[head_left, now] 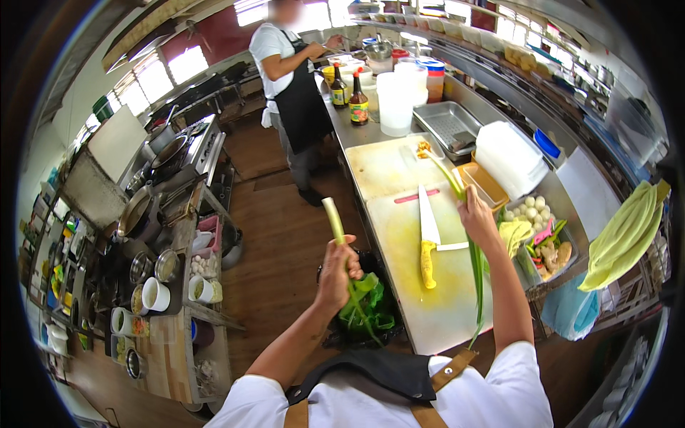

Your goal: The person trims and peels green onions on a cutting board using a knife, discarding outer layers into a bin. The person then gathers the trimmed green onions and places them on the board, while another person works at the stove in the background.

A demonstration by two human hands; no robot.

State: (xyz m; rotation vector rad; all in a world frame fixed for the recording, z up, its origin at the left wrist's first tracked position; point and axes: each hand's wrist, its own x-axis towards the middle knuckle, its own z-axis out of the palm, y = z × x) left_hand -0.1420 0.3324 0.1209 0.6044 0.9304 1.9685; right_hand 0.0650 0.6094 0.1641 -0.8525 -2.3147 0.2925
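My left hand (335, 274) is closed round a thick pale-green leek stalk (332, 219), held upright beside the counter. Thin green leaves trail from it over a black-lined bin (354, 337) with green leafy scraps (369, 303) inside. Above the right side of the white cutting board (392, 314), my right hand (477, 214) grips another leek (477, 282). Its pale end points up and away, and long green leaves hang toward me. A knife with a yellow handle (428, 267) lies on the board, blade pointing away. A white, handle-like piece (452, 247) lies beside it.
A second cutting board (385, 167) adjoins at the far end, near a metal tray (448, 125) and sauce bottles (358, 107). Vegetable containers (546, 253) stand at the right. A co-worker in a black apron (303, 100) stands beyond. Shelves with pots (155, 292) line the left.
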